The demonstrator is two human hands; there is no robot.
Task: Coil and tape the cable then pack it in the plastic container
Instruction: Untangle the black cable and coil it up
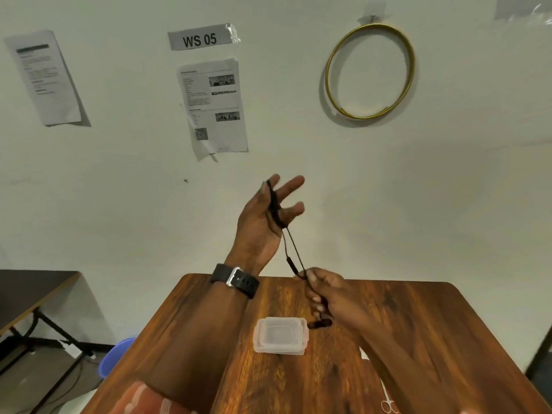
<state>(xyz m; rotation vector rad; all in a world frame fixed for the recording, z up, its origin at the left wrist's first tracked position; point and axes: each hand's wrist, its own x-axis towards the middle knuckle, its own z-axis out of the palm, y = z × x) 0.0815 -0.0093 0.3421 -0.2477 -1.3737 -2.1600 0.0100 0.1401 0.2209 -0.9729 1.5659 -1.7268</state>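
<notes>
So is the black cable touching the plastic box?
Apart. The head view shows the cable strung in the air between the two hands, and its dangling end hangs just right of the plastic container, with wood showing between.

The table (191,339) is glossy brown wood; the container (280,334) is clear, smooth plastic; the cable (294,252) looks matt black.

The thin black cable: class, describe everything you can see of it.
The thin black cable is a slim, flexible cord. Its upper part loops around the raised left hand's fingers; two strands run down to the right hand, which pinches them. A thicker black end hangs below that fist, beside the clear plastic container.
</notes>
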